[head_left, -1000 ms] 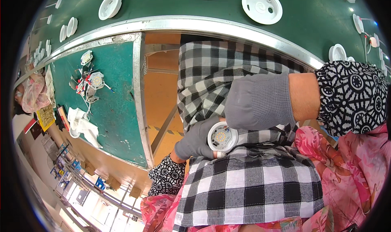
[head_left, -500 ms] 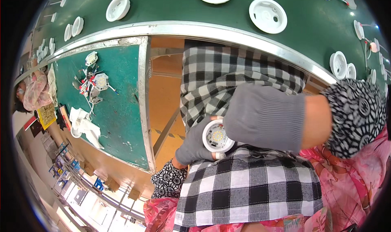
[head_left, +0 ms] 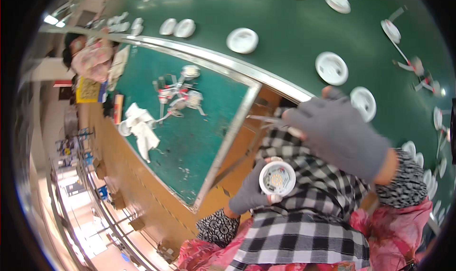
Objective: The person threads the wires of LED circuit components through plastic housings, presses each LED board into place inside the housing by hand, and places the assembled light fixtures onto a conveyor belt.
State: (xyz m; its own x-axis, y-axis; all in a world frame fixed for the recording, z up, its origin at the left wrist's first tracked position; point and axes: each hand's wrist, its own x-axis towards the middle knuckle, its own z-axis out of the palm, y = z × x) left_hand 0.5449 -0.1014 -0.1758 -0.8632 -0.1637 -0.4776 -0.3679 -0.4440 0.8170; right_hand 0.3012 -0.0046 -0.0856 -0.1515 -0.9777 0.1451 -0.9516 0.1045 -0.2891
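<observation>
My left hand (head_left: pixel 249 192), in a grey fingerless glove, is closed round a small white round lamp housing (head_left: pixel 288 181). Inside it lies an LED board with yellowish dots, facing up. Above and to the right, my gloved right hand (head_left: pixel 335 130) is closed on a slim pointed metal tool (head_left: pixel 266 120), perhaps tweezers; blur hides its exact kind. The tool points left, apart from the housing. Just beyond the right hand, a white round housing (head_left: pixel 363 104) rests on the green bench.
More white housings (head_left: pixel 242 40) stand along the green bench (head_left: pixel 285 38) behind its metal edge. A lower green side table (head_left: pixel 209 142) at left bears a heap of wired LED boards (head_left: pixel 178 97) and a white cloth (head_left: pixel 140 130). Another person (head_left: pixel 92 62) sits at far left.
My right hand has lifted off the housing, moving up toward the bench edge, and the metal tool now shows. The left hand still holds the housing. The whole view has turned.
</observation>
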